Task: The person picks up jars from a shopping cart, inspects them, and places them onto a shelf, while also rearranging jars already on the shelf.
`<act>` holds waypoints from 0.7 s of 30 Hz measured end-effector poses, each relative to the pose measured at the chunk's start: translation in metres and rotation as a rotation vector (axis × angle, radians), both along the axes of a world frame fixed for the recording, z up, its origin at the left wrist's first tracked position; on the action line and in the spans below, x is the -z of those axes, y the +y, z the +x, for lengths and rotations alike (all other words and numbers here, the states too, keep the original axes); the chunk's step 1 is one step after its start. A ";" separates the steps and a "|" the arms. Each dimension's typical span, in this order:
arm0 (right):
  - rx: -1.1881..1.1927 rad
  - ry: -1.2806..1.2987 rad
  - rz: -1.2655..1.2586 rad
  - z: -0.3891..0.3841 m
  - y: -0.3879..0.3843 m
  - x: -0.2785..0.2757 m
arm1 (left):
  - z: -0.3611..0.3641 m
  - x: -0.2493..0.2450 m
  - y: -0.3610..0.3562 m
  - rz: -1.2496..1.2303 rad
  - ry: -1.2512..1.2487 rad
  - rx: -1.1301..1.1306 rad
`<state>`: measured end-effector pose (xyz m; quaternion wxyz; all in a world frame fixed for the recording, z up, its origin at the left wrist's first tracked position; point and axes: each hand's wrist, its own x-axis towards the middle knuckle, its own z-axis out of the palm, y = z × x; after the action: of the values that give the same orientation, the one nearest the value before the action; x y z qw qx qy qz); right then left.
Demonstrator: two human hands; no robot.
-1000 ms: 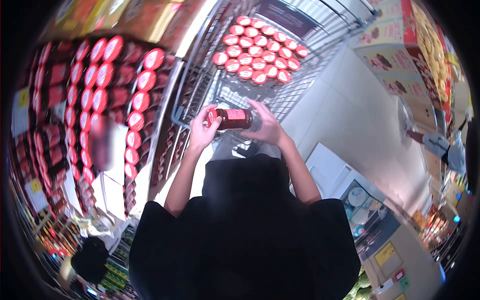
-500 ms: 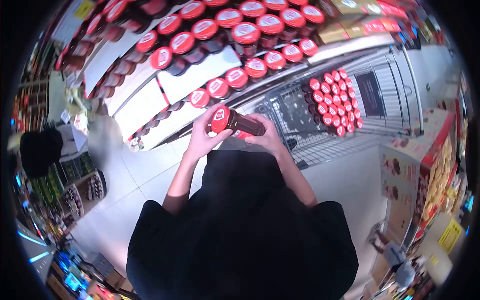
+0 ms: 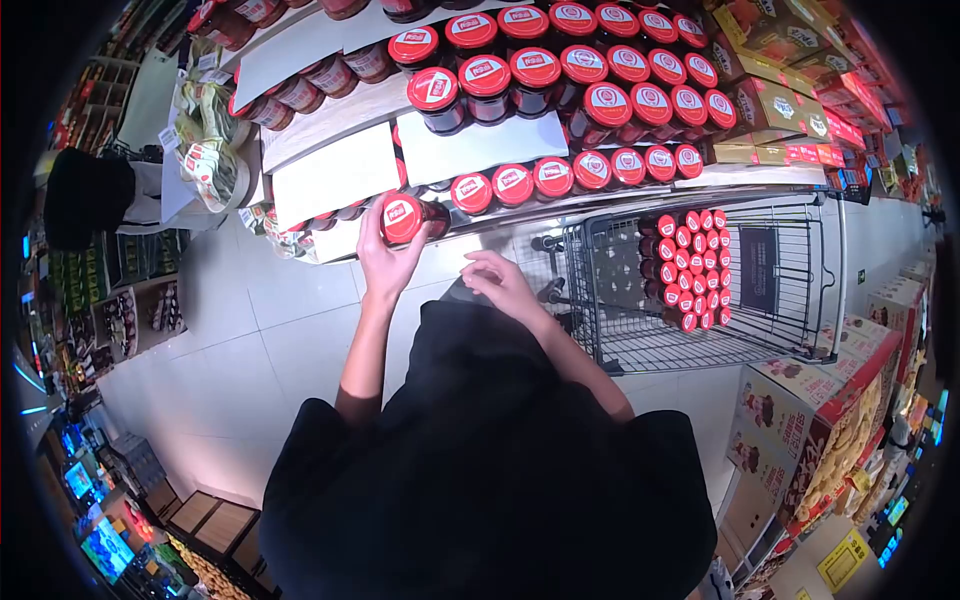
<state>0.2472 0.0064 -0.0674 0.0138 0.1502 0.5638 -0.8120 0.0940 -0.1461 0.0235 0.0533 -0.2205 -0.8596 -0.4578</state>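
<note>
My left hand is wrapped round a dark glass jar with a red lid, holding it at the front edge of the lower shelf. The jar is tilted so its lid faces me. My right hand is empty, its fingers loosely bent and apart, in front of my body. Just beyond my hands a row of similar red-lidded jars stands along the lower shelf. More red-lidded jars fill the shelf above, behind a white sheet.
To my right stands a metal shopping cart holding a block of red-lidded jars. Stacked boxes sit on the shelf at the right. A printed carton display stands behind the cart. Packaged goods hang at the shelf's left end.
The jar went from both hands in front of me to the left hand alone at the shelf edge. My right hand let go of it. The view has shifted.
</note>
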 end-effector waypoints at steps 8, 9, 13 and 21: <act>0.067 -0.021 0.069 0.031 0.009 -0.001 | -0.012 0.049 0.024 -0.055 -0.028 0.041; 0.074 -0.024 0.071 0.034 0.012 0.000 | -0.012 0.054 0.024 -0.053 -0.031 0.048; 0.179 -0.056 0.128 0.043 0.018 0.003 | -0.016 0.067 0.028 -0.131 -0.024 0.076; 0.253 -0.125 0.163 0.053 0.020 0.013 | -0.010 0.046 0.024 -0.152 -0.093 0.085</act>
<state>0.3004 0.0268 -0.0800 -0.0656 0.2710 0.6022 -0.7481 0.0838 -0.1225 -0.0223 -0.0232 -0.2387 -0.8833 -0.4027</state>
